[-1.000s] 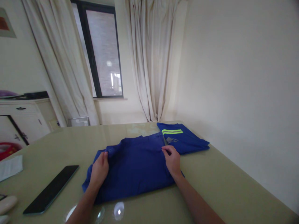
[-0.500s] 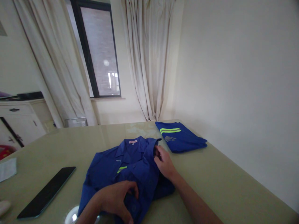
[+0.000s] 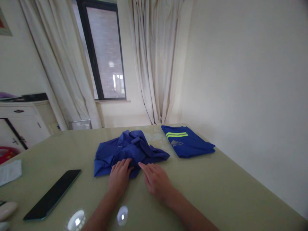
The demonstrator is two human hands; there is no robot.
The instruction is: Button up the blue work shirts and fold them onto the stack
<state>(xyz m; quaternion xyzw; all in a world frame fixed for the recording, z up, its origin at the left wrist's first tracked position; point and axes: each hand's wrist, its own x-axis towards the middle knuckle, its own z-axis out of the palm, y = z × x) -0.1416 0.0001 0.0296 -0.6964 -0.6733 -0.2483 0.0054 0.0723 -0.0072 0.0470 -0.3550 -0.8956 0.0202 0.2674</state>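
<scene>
A blue work shirt (image 3: 130, 149) lies crumpled in a low heap on the table before me, its collar and front bunched together. A small bit of yellow-green stripe peeks out on its right side. My left hand (image 3: 120, 176) is at the shirt's near edge, fingers over the cloth and thumb beside them, with fabric between. My right hand (image 3: 156, 179) is just right of it, forefinger stretched to the cloth's near edge and the other fingers loosely bent. Beyond, to the right, a folded blue garment (image 3: 190, 144) with yellow-green stripes lies flat.
A black tablet-like slab (image 3: 54, 194) lies at the left of the greenish table (image 3: 216, 195). Left of it are a pale paper or cloth (image 3: 11, 171) and a rounded white object (image 3: 7, 210). A wall runs along the right side; a window (image 3: 106, 54) and curtains (image 3: 156, 64) stand behind.
The shirt has gone from spread open to a bunched heap farther from me. My right hand has left its right shoulder and come down beside my left hand, which moved forward.
</scene>
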